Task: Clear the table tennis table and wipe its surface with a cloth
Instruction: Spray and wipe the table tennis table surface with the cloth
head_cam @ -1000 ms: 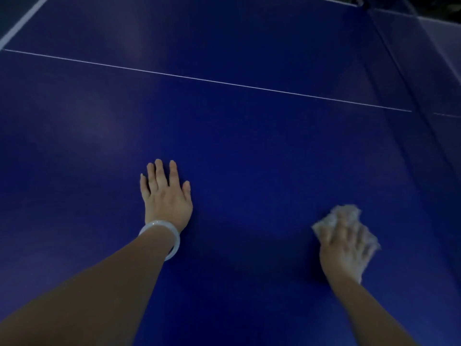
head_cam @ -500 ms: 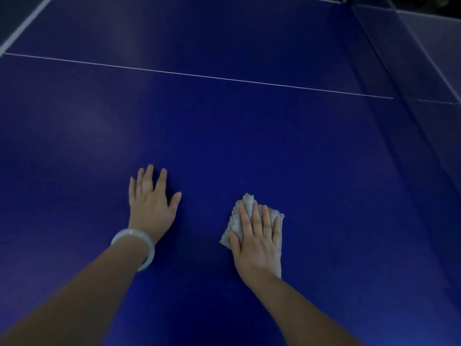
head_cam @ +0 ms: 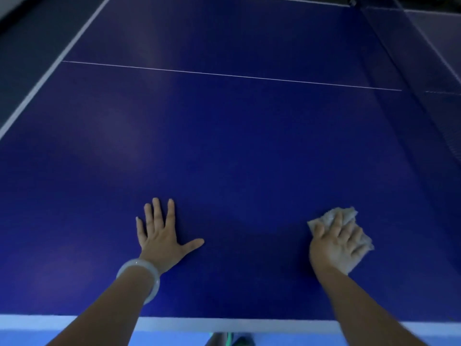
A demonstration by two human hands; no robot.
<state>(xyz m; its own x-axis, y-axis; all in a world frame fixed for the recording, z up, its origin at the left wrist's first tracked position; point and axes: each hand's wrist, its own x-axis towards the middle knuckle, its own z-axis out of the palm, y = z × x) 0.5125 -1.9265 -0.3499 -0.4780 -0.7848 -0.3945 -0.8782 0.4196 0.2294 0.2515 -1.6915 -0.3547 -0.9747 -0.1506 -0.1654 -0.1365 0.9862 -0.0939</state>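
Observation:
The dark blue table tennis table (head_cam: 237,151) fills the view, with a thin white centre line across it. My left hand (head_cam: 162,236) lies flat on the surface near the front edge, fingers spread, a pale bangle on the wrist. To the right, my right hand (head_cam: 336,245) presses a crumpled light grey cloth (head_cam: 341,216) flat against the table; the cloth shows beyond the fingertips and at the hand's right side.
The net (head_cam: 409,71) runs along the right side, with the other table half behind it. White edge bands mark the near edge (head_cam: 224,323) and the left edge (head_cam: 50,68). Dark floor lies past the left edge, and shoes (head_cam: 229,339) show below.
My right hand slid the cloth left toward my left hand, then back to the right. My left hand stayed on the table with its thumb now spread. The view pulled back, showing the near edge.

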